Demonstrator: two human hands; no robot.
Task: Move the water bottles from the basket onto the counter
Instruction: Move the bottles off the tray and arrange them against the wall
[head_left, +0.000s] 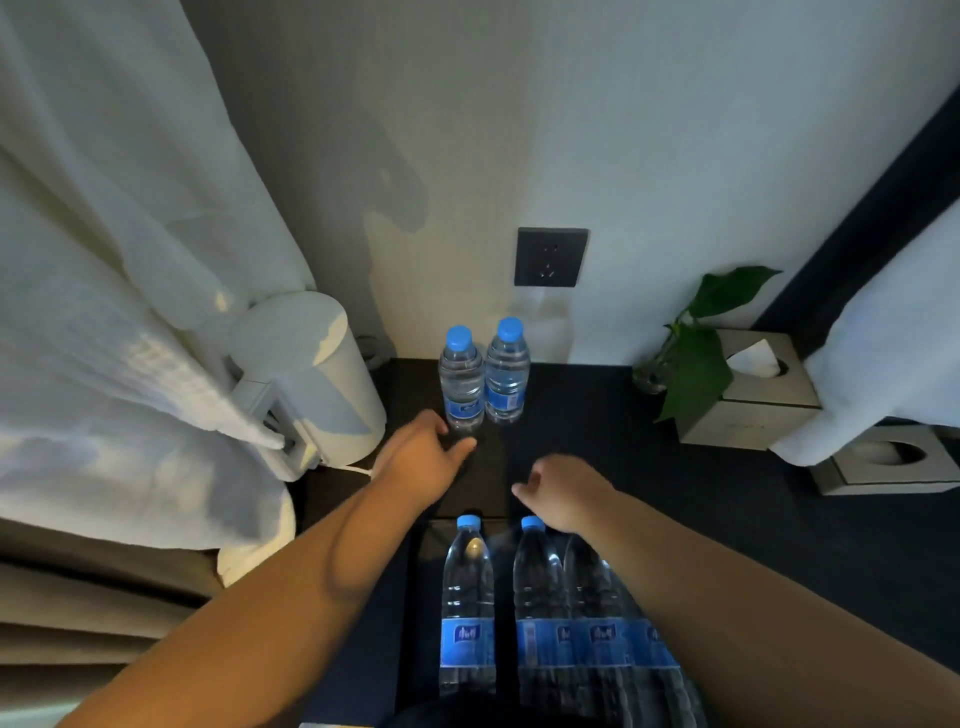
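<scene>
Your bare forearms reach forward, converging. Your left hand (423, 457) is extended farther, fingers loosely spread and empty; your right hand (563, 491) hangs nearer, fingers curled, empty.

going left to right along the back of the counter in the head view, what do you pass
white kettle → left standing water bottle → right standing water bottle → small plant in a glass → tissue box

Bare counter (623, 467) lies open right of the two standing bottles (483, 379); the kettle (311, 374) crowds their left.
</scene>
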